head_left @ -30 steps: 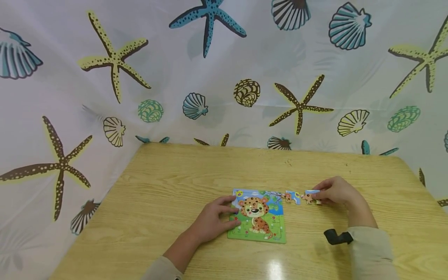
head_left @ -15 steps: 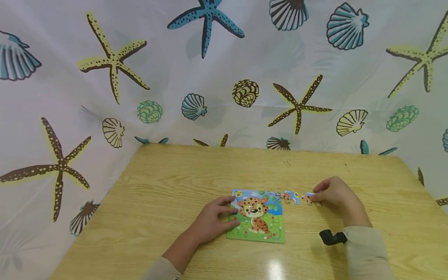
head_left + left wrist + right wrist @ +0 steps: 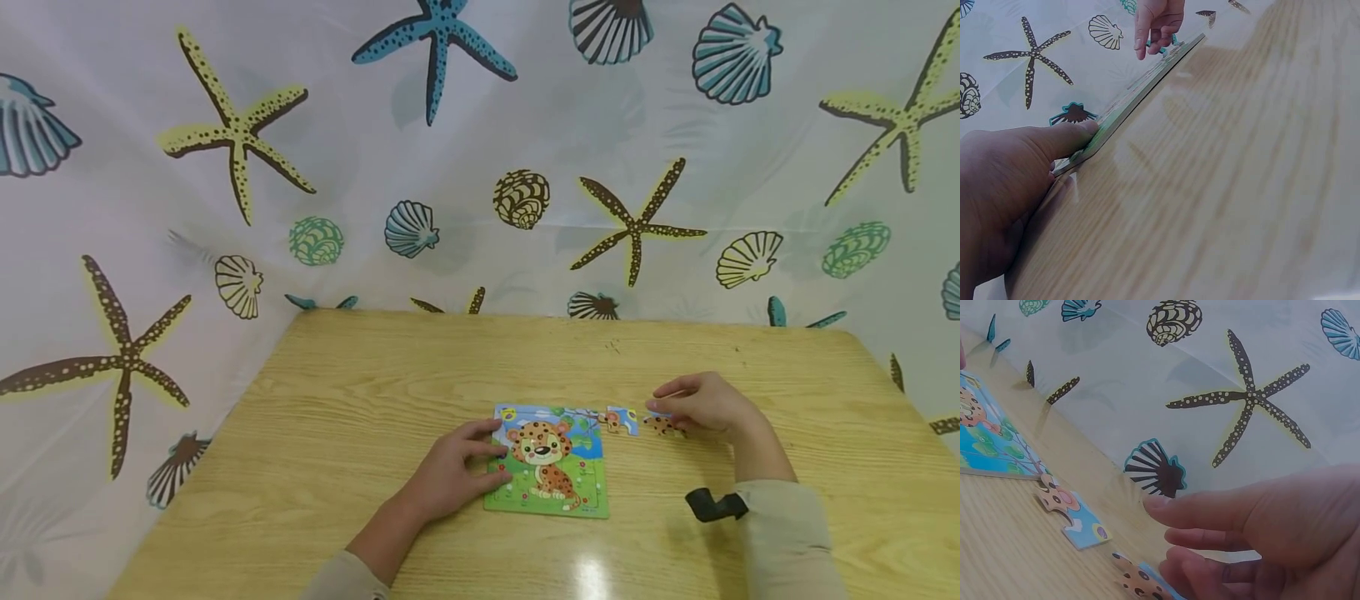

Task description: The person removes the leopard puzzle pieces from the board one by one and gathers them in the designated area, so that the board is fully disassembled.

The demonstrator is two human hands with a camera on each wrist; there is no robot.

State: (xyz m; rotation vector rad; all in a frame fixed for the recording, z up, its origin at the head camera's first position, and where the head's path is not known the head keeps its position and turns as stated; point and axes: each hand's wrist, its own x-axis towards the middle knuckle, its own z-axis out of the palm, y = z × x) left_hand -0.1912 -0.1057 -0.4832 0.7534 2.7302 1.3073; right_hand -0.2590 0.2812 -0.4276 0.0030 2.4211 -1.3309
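Note:
A square jigsaw puzzle [image 3: 551,479] with a leopard cub picture lies flat on the table. My left hand [image 3: 453,468] rests at its left edge, with fingers and thumb extended over the border; in the left wrist view the thumb [image 3: 1072,139] lies along the board. Right of the puzzle is a loose puzzle piece [image 3: 622,420], blue and spotted, close to the board's top right corner. Farther right lies a second spotted piece [image 3: 660,426], also seen in the right wrist view. My right hand [image 3: 708,404] hovers over this one, thumb and fingers parted, nothing between them.
The wooden table [image 3: 375,367] reaches back to a white curtain [image 3: 465,267] printed with starfish and shells. A black wrist mount [image 3: 716,505] sticks out from the right sleeve. Small dark marks show on the tabletop toward the back.
My right hand has let go of the second puzzle piece, and its fingertips have shifted slightly left and up. More of that piece's spotted part shows. The left hand stays on the puzzle.

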